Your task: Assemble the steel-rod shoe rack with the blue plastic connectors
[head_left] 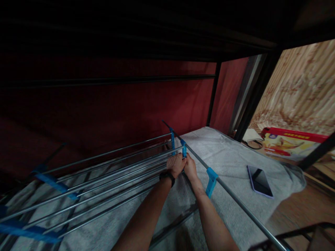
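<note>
A folding drying rack (pixel 110 170) of thin metal rods with blue plastic joints lies across a grey blanket. My left hand (pixel 176 164), with a black band on the wrist, is closed around the ends of the rods next to a blue joint (pixel 184 149). Touching it on the right, my right hand (pixel 190 168) grips the same spot where the rods meet the rack's side rail (pixel 230 195). Both forearms reach in from the bottom edge. A larger blue bracket (pixel 210 182) sits on the rail just right of my right wrist.
The grey blanket (pixel 230 153) covers a bunk under a dark upper frame, with a red wall (pixel 131 104) behind. A phone (pixel 259 181) lies face up on the blanket at the right. A red and yellow box (pixel 290 143) stands beyond the black post (pixel 256 94).
</note>
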Motion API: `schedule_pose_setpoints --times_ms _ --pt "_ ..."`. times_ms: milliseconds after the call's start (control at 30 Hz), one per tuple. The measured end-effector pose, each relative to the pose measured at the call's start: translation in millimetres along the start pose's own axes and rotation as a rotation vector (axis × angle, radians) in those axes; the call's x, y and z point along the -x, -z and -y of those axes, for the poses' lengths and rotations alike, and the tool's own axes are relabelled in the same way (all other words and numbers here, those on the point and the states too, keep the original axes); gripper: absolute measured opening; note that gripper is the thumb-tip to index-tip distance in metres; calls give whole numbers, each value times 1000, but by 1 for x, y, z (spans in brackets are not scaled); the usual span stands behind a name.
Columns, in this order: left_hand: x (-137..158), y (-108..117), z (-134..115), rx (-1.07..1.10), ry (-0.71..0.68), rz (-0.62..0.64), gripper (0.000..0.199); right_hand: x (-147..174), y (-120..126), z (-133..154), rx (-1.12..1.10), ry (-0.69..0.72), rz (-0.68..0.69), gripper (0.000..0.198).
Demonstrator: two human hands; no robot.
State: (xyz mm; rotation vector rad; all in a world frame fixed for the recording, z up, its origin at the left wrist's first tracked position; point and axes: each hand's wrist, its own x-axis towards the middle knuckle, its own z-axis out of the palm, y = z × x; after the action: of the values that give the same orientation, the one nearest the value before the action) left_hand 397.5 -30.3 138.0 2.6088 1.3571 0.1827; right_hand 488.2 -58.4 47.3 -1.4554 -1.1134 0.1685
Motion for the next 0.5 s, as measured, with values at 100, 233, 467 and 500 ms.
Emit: schedule_pose_setpoints --times_ms 100,233,467,500 --pt "-1 -2 1 15 -43 -53 35 0 0 -1 -6 -3 -2 26" --pt "-2 -1 3 13 -61 -30 35 -1 0 -3 3 -14 -9 26" --pt "-1 3 2 17 -64 1 36 -1 1 -1 10 -22 -8 24" --pt "0 3 1 17 -60 -4 37 -1 2 0 9 -23 -6 24"
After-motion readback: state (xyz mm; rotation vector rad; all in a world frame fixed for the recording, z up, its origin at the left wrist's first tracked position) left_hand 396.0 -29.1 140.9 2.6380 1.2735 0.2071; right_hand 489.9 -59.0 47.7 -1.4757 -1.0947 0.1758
